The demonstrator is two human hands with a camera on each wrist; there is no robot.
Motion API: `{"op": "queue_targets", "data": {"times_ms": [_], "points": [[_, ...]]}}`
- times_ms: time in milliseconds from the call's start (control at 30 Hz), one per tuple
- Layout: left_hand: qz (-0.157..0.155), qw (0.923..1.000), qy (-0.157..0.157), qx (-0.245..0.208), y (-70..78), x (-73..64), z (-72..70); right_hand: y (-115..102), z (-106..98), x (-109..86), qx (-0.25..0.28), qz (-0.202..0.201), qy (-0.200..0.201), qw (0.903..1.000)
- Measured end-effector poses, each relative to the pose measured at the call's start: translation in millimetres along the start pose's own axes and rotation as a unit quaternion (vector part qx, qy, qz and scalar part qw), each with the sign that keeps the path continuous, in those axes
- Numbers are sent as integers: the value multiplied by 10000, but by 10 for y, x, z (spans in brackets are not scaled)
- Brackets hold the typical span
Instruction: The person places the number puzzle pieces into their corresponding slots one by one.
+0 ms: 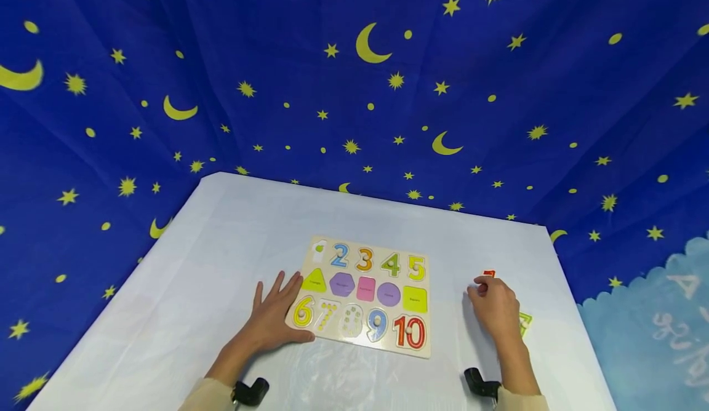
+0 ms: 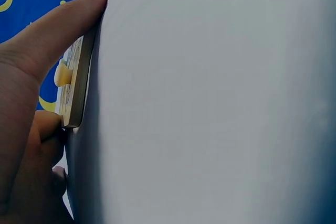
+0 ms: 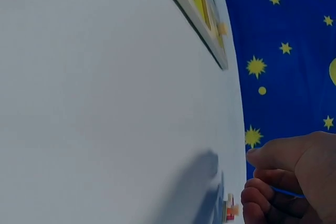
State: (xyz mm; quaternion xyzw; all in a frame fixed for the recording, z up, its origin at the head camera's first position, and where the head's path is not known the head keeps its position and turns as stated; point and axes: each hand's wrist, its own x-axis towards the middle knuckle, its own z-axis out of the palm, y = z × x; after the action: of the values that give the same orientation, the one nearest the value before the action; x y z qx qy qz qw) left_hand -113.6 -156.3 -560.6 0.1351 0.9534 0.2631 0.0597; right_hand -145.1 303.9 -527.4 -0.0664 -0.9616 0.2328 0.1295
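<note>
My left hand (image 1: pixel 272 319) rests at the left side of a wooden number puzzle board (image 1: pixel 354 333), fingers spread along its edge and thumb at the near edge. The thumb (image 2: pixel 63 27) touches the board's rim in the left wrist view. Pegged numbers fill most slots; the 1, 7 and 8 recesses show printed pictures. Over the table to the right, my right hand (image 1: pixel 495 309) has loosely curled fingers, with a gap between thumb (image 3: pixel 283 150) and index fingertip. Its palm is hidden. Beyond it lies a red number 1 piece (image 1: pixel 489 273); a green number 7 piece (image 1: pixel 525 322) is partly covered.
A white-covered table (image 1: pixel 244 226) carries everything. Dark blue cloth with yellow moons and stars (image 1: pixel 310 91) hangs behind and at the sides. A light-blue printed panel (image 1: pixel 653 319) is at the right. Black wrist mounts (image 1: pixel 252 392) sit on both forearms.
</note>
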Motion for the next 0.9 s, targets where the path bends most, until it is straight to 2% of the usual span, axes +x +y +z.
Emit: {"op": "queue_targets", "data": {"times_ms": [300, 500, 900], "points": [[14, 10000, 27, -67, -4, -25, 24, 183, -137, 121, -1, 619, 143, 9980], [-10, 10000, 23, -33, -5, -7, 22, 267, -226, 211, 27, 1022, -223, 9945], [-23, 10000, 57, -53, 17, 4, 13, 424, -137, 240, 155, 1243, -551, 9906]]}}
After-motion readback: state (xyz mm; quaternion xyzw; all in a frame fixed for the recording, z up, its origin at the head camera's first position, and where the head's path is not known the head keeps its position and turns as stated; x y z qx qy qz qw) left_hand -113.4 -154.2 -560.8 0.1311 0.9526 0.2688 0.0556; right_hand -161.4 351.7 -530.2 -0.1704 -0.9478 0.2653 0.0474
